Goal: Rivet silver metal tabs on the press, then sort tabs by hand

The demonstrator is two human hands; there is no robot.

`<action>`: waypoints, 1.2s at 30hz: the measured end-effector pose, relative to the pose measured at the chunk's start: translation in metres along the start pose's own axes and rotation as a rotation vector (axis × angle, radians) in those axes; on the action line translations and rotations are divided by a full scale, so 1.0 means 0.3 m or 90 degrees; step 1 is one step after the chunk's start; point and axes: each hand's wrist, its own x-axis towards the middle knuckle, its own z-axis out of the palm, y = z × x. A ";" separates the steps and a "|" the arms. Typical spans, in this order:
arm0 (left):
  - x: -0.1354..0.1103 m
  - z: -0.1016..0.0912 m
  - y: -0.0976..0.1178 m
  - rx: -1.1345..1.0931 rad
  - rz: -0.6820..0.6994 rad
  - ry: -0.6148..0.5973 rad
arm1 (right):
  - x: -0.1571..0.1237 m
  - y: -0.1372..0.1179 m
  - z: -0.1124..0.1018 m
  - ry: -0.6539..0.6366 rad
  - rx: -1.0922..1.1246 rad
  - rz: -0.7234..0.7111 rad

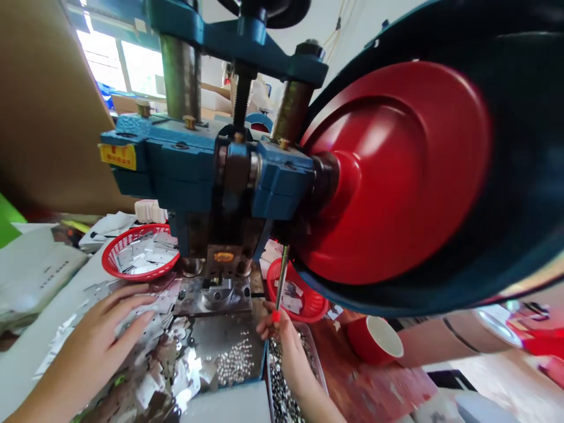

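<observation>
My left hand (112, 326) lies over the thin metal plates left of the press, its fingers stretched out and apart. Beside its fingertips is a flat metal plate (168, 298), next to the steel die (218, 295); whether they touch the plate I cannot tell. Closed around the lower end of a slanting metal lever (282, 276) with a red tip is my right hand (282, 329). The blue press (185, 176) stands upright in front of me. On its base in front of the die sits a pile of small shiny metal pieces (235, 361).
A big red wheel (409, 176) in a dark rim hangs close at the right. Red baskets of metal plates stand left (117, 270) and right (319, 308) of the press. A long bin of small metal parts (324, 376) and a red cup (368, 341) are at the right.
</observation>
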 end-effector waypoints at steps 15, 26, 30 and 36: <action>-0.068 -0.020 -0.062 0.103 -0.080 -0.172 | 0.273 -0.091 0.221 -0.054 -0.378 -0.122; 0.022 0.056 -0.087 0.169 0.021 -0.214 | 0.271 -0.070 0.108 0.159 -0.315 -0.057; 0.014 0.066 -0.103 0.162 0.029 -0.201 | 0.253 -0.082 -0.075 0.269 -0.324 -0.048; 0.042 0.042 -0.082 0.164 0.021 -0.223 | 0.086 -0.054 -0.041 0.071 -0.452 -0.159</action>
